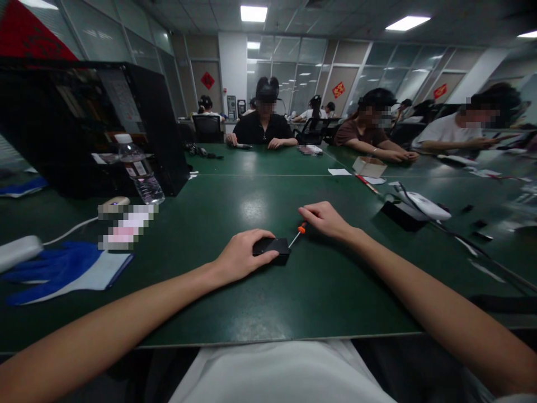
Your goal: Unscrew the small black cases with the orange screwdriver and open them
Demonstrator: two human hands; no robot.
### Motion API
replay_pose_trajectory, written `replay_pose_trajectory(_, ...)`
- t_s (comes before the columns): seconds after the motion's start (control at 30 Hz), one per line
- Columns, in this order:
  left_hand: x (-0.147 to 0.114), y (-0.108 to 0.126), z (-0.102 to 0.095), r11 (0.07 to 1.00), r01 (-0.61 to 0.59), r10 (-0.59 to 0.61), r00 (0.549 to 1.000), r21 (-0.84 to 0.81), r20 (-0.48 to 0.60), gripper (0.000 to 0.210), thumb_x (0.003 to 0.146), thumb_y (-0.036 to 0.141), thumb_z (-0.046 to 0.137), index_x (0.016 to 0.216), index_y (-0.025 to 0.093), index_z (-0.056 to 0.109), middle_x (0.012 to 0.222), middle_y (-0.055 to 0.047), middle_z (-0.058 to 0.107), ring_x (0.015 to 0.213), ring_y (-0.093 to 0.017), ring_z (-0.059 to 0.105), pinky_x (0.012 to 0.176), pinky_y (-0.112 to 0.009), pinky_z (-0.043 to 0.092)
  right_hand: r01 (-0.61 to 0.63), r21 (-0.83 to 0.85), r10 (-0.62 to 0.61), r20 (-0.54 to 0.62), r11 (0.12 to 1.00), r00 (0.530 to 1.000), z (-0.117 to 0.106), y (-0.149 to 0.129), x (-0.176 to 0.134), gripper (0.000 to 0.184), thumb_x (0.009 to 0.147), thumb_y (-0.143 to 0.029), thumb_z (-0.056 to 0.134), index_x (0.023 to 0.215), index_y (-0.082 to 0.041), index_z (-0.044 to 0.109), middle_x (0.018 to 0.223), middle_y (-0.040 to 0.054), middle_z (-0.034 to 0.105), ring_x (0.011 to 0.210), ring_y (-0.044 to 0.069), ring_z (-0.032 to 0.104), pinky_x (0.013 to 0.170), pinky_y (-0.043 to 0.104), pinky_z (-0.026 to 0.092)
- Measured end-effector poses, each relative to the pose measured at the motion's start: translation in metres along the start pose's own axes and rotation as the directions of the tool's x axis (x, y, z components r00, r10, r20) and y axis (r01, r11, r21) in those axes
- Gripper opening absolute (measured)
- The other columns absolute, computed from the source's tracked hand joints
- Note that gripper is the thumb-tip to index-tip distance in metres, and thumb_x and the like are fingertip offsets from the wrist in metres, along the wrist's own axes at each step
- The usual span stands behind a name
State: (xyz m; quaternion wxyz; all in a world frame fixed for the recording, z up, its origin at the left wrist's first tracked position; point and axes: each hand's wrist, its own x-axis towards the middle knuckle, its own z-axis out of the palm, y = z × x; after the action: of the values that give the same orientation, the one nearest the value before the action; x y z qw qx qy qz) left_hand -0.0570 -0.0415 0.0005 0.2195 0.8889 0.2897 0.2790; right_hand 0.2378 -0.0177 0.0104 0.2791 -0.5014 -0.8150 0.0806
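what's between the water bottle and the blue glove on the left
In the head view, a small beige device on a white cable lies between the water bottle and blue glove, beside a blurred patch.

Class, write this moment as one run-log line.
left hand: holds small black box on green table | right hand: grips orange-handled screwdriver, tip at box

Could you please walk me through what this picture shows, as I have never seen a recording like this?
There is no machine here: a camera worn on a person's head looks down at their own two bare arms. The left hand rests on a small black device on the green table. The right hand holds a small screwdriver with an orange grip, its tip at the device. To the left lie a blue glove and a water bottle. Other people sit across the table.
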Motion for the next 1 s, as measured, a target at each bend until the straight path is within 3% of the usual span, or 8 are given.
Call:
replay_pose_trajectory(0.1,0.000,0.000,0.000,1.000,-0.003,0.003,1.000,-0.011,-0.001,0.033,0.091,0.039,0.070,0.117,0.019,0.069,0.113,-0.007,0.075,0.100,-0.025,0.071,0.087,-0.035,0.053,0.016,-0.020,-0.013,0.141,1.000,0.990,0.010,0.003,0.001,0.056,0.100,-0.053,0.033,0.063,-0.019,0.057,0.060,0.0014,0.057,0.055,0.013,0.046,0.060,0.029,0.033)
replay_pose_trajectory(0.2,-0.001,0.000,0.000,1.000,-0.003,0.003,1.000,-0.021,-0.008,0.033,0.091,0.039,0.070,0.117,0.019,0.069,0.113,-0.008,0.075,0.101,-0.025,0.071,0.088,-0.035,0.053,0.018,-0.058,-0.006,0.208,0.998,0.978,0.016,0.003,0.002,0.057,0.102,-0.051,0.031,0.067,-0.018,0.061,0.065,0.0037,0.062,0.059,0.015,0.050,0.063,0.029,0.034)
replay_pose_trajectory(0.53,0.000,0.003,-0.002,0.998,0.020,-0.020,1.000,-0.063,-0.003,0.033,0.091,0.038,0.070,0.117,0.017,0.069,0.113,-0.008,0.075,0.101,-0.025,0.070,0.090,-0.035,0.053,-0.067,-0.246,0.096,0.107,0.967,0.990,0.007,0.008,0.004,0.061,0.104,-0.055,0.026,0.067,-0.019,0.060,0.066,0.0063,0.059,0.059,0.016,0.047,0.063,0.031,0.025)
replay_pose_trajectory(0.67,0.000,0.004,-0.002,0.997,0.025,-0.025,1.000,-0.071,-0.004,0.033,0.090,0.036,0.071,0.117,0.017,0.069,0.115,-0.008,0.075,0.102,-0.025,0.070,0.092,-0.035,0.052,0.041,-0.240,0.007,0.194,0.970,0.981,0.007,-0.005,0.001,0.058,0.102,-0.056,0.033,0.072,-0.018,0.065,0.066,0.0059,0.061,0.060,0.016,0.049,0.063,0.031,0.026)
replay_pose_trajectory(0.8,-0.001,0.004,-0.002,0.997,0.034,-0.035,0.999,-0.072,-0.004,0.034,0.089,0.036,0.071,0.118,0.017,0.069,0.115,-0.008,0.075,0.101,-0.025,0.070,0.091,-0.035,0.052,0.243,-0.136,-0.179,0.364,0.960,0.914,0.007,-0.020,-0.002,0.057,0.099,-0.064,0.041,0.083,-0.017,0.069,0.068,0.0047,0.064,0.060,0.014,0.052,0.061,0.028,0.027)
replay_pose_trajectory(0.87,-0.001,0.003,-0.002,0.997,0.026,-0.026,1.000,-0.071,-0.004,0.033,0.089,0.035,0.071,0.117,0.017,0.069,0.114,-0.008,0.075,0.101,-0.025,0.070,0.090,-0.035,0.052,0.301,-0.115,-0.240,0.373,0.947,0.896,0.006,-0.022,-0.003,0.060,0.099,-0.067,0.041,0.085,-0.016,0.069,0.068,0.0050,0.064,0.059,0.014,0.052,0.059,0.028,0.026)
replay_pose_trajectory(1.0,-0.001,0.003,-0.002,0.996,0.011,-0.012,1.000,-0.089,-0.014,0.033,0.090,0.036,0.070,0.117,0.017,0.068,0.115,-0.008,0.074,0.103,-0.025,0.069,0.092,-0.036,0.052,0.312,-0.164,-0.252,0.311,0.936,0.917,0.003,-0.011,-0.002,0.063,0.099,-0.068,0.039,0.078,-0.016,0.067,0.067,0.0054,0.063,0.058,0.014,0.051,0.059,0.028,0.026)
